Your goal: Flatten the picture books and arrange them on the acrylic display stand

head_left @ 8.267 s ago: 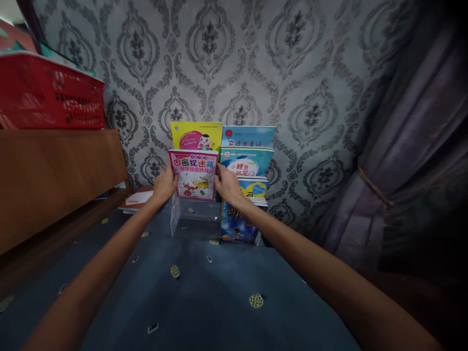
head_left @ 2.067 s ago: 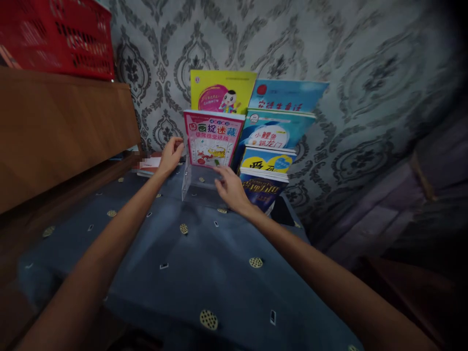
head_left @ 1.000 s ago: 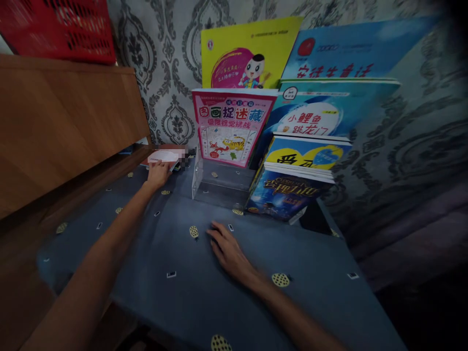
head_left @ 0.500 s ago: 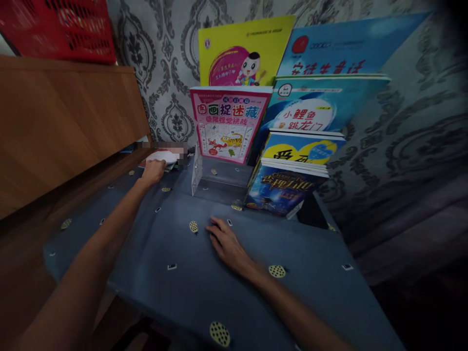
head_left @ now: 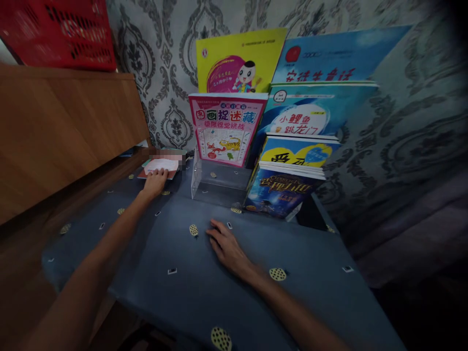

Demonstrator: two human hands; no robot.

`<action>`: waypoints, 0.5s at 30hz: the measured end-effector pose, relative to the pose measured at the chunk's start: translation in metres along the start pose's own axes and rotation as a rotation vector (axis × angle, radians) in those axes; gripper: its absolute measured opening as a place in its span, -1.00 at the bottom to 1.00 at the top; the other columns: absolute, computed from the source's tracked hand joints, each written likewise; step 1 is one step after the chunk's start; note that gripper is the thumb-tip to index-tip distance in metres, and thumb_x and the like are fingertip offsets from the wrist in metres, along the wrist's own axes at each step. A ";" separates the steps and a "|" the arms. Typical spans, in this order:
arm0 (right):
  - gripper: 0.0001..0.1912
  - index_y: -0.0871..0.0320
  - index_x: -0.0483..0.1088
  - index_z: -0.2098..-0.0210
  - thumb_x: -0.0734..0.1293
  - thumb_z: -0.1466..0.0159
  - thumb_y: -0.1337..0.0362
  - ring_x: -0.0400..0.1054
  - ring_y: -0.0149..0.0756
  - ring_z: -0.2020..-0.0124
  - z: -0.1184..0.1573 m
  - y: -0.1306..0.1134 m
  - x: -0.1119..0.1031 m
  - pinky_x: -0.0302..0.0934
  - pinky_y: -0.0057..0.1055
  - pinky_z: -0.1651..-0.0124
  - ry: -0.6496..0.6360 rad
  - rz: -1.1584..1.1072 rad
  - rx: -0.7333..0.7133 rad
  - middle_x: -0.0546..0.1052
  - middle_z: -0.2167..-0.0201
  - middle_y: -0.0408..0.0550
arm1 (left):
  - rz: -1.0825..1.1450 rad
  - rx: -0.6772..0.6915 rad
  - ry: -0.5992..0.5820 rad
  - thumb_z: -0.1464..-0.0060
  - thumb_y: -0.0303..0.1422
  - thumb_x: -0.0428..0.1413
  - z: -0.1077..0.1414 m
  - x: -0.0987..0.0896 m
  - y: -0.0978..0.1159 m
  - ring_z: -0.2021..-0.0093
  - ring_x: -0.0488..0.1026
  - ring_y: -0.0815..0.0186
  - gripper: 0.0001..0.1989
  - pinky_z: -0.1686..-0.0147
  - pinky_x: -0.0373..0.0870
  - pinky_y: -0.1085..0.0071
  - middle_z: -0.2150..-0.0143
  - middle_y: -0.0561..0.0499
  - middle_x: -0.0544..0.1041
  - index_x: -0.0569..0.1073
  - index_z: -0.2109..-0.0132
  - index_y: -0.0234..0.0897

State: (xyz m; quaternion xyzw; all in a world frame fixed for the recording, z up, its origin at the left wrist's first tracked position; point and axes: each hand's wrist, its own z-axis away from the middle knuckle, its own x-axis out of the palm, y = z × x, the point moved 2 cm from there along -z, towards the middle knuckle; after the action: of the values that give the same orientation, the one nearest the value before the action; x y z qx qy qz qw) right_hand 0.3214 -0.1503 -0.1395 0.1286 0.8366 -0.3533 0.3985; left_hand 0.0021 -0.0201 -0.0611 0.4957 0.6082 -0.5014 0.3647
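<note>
At the back left of the cloth-covered table [head_left: 175,243], my left hand [head_left: 155,182] lies on the near edge of a reddish book [head_left: 141,174] with a white patch on its cover. Its fingers rest on the cover; the thumb is hidden. Part of the book is blurred out. My right hand [head_left: 226,246] rests on the tablecloth near the middle, fingers apart, holding nothing. Beyond it stands a clear acrylic book rack [head_left: 196,180]. In the rack are a pink picture book [head_left: 226,129], a yellow book [head_left: 237,53] and a dark blue book [head_left: 278,192].
More books stand at the rack's right side, among them a teal book [head_left: 318,109] and a tall blue book [head_left: 340,53]. A wooden cabinet [head_left: 69,131] borders the table at left, with a red plastic basket [head_left: 80,39] on top. Patterned wallpaper [head_left: 164,83] covers the wall behind.
My left hand has drawn slightly nearer, and more of the reddish book's cover shows. My right hand has stayed put. The view has tipped up a little.
</note>
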 end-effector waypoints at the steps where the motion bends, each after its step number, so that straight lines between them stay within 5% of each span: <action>1: -0.68 0.14 0.49 -0.08 0.22 -0.40 0.37 0.38 -0.06 -0.25 0.000 0.000 0.000 0.32 -0.02 -0.29 0.002 -0.005 0.004 0.39 -0.27 0.21 | -0.007 0.000 -0.014 -0.22 -0.58 -0.14 0.003 -0.002 0.001 -0.25 0.36 -0.08 -0.49 -0.16 0.30 0.01 -0.28 -0.38 0.39 0.27 -0.29 -0.38; 8: -0.67 0.14 0.49 -0.08 0.22 -0.40 0.36 0.38 -0.04 -0.24 -0.001 0.001 0.002 0.34 -0.01 -0.27 0.000 -0.020 0.000 0.39 -0.27 0.22 | -0.023 0.004 -0.120 -0.26 -0.54 -0.16 0.036 -0.020 0.031 0.00 0.57 -0.06 -0.59 0.07 0.43 0.12 0.01 -0.44 0.57 0.42 -0.15 -0.45; 15: -0.67 0.18 0.49 -0.07 0.20 -0.40 0.35 0.36 -0.04 -0.26 -0.002 0.006 0.005 0.32 0.01 -0.27 -0.015 -0.023 -0.007 0.39 -0.26 0.25 | 0.018 0.096 -0.243 -0.18 -0.56 -0.02 0.065 -0.041 0.064 0.01 0.60 -0.05 -0.68 0.12 0.45 0.19 0.07 -0.36 0.63 0.59 0.06 -0.37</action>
State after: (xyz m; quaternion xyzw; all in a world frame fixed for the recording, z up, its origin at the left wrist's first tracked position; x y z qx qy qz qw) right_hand 0.3196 -0.1451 -0.1450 0.1147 0.8364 -0.3557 0.4009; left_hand 0.0703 -0.0924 -0.0532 0.4536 0.5302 -0.5829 0.4163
